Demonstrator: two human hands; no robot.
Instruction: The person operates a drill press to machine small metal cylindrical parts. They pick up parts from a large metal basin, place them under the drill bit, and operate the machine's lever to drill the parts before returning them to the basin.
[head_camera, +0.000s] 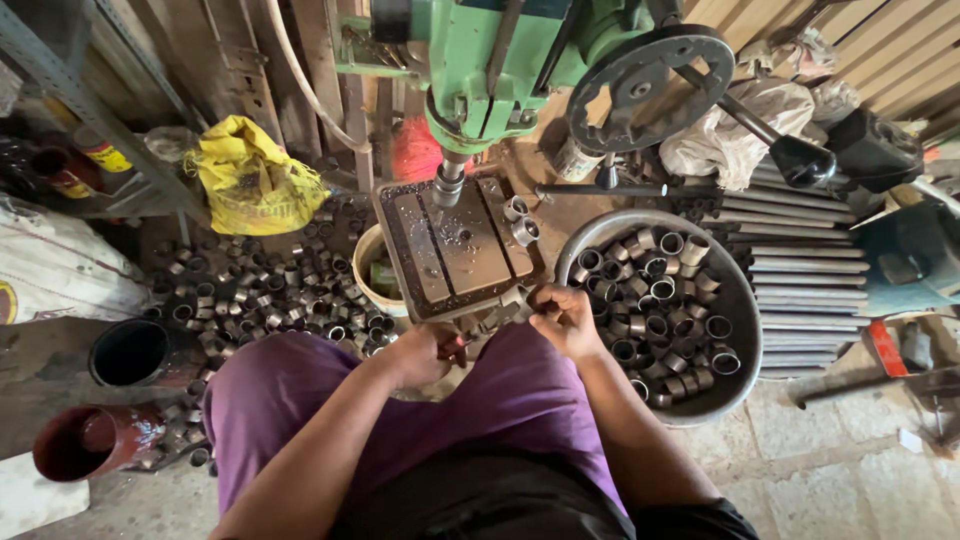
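From the head camera I look straight down over my lap, and what matters is how the short metal ring (513, 303) lies between my hands. It sits at the near edge of the drill-press tabletop (455, 255), just in front of my knees, directly under the fingertips of my right hand (566, 318). That hand is curled and closed about the ring from the right side, fingers pinched on it; the piece is so small and so covered that I cannot tell which way its bore points.

My left hand (428, 352) lies lower and to the left, closer to my body, also closed, gripping what looks like a small dark tool or handle; I cannot make out exactly what it is. So the right hand is the nearer one, touching the ring, and the left is just beside it, with a short gap between them.

The drill spindle (447, 187) stands farther from me, above the middle of the tabletop, so the ring lies toward me from it. Two more rings (519, 220) rest on the tabletop's far right part. The metal basin (727, 396) full of rings sits just beyond my right wrist, and a loose heap of rings (260, 290) covers the floor to my left.
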